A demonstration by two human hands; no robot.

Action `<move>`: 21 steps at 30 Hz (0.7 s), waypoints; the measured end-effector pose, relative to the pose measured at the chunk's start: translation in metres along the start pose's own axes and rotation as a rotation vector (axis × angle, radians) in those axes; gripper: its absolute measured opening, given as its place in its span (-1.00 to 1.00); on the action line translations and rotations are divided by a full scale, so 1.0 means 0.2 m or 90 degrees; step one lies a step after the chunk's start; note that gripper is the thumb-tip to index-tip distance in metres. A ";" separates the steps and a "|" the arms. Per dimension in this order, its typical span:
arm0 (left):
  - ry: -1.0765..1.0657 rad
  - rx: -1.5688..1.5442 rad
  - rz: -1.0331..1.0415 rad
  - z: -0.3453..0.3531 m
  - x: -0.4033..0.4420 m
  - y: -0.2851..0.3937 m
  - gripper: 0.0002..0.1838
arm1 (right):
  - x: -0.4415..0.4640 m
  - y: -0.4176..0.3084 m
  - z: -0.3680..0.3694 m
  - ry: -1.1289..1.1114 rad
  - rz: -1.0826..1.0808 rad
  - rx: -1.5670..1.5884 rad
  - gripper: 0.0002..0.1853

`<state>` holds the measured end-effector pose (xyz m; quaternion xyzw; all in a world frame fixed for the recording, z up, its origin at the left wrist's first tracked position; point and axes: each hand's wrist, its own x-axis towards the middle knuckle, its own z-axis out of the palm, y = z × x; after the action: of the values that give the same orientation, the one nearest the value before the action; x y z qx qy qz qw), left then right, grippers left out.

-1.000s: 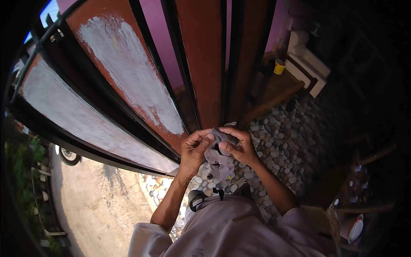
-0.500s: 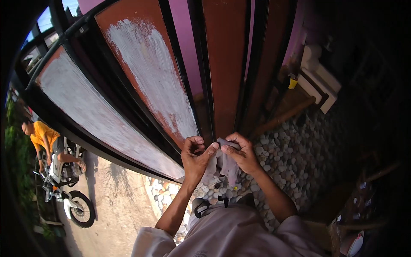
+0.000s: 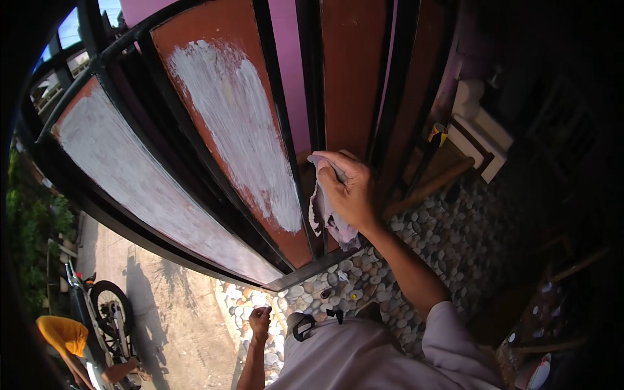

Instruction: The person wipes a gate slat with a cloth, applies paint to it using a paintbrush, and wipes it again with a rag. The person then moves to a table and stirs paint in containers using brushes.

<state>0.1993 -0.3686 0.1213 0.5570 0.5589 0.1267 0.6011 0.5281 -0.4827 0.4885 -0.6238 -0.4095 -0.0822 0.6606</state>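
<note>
The right hand (image 3: 349, 188) pinches limp, crumpled cloth (image 3: 341, 229); the left hand (image 3: 260, 320) curls, contents unclear; a long rust-brown panel (image 3: 240, 123) shows streaky white.

Cloth (image 3: 339, 224): greyish mauve. Panel (image 3: 237, 130): red-brown, streaked white. Bars (image 3: 311, 78): black. Wall (image 3: 290, 78): purple. Floor (image 3: 422, 247): pebble-patterned, grey and tan. Distant shirt (image 3: 63, 333): orange-yellow.

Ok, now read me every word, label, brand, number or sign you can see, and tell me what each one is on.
There is no text I can read.
Yellow container: dark and red marks, too small to read.
Red-and-white object at lower right: too blurred to read.
Motorcycle: no lettering I can make out.
Cloth in the right hand: no lettering visible.
</note>
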 end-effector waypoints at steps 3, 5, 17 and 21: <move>0.079 -0.019 -0.095 -0.19 0.07 -0.48 -0.77 | 0.11 -0.02 0.00 0.010 -0.037 -0.039 -0.80; 0.090 -0.006 -0.082 -0.29 0.05 -0.73 -0.83 | 0.20 -0.03 -0.02 0.055 -0.267 -0.207 -0.83; 0.150 0.365 -0.085 -0.33 -0.23 -0.85 -0.59 | 0.42 -0.02 0.04 -0.021 -0.574 -0.351 -0.72; 0.130 0.317 -0.103 -0.28 -0.16 -0.89 -0.56 | 0.34 0.05 0.05 -0.075 -0.572 -0.361 -0.72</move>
<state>0.0581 -0.4257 0.0083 0.6255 0.6733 -0.0076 0.3941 0.5749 -0.4447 0.5241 -0.5448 -0.6341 -0.4292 0.3419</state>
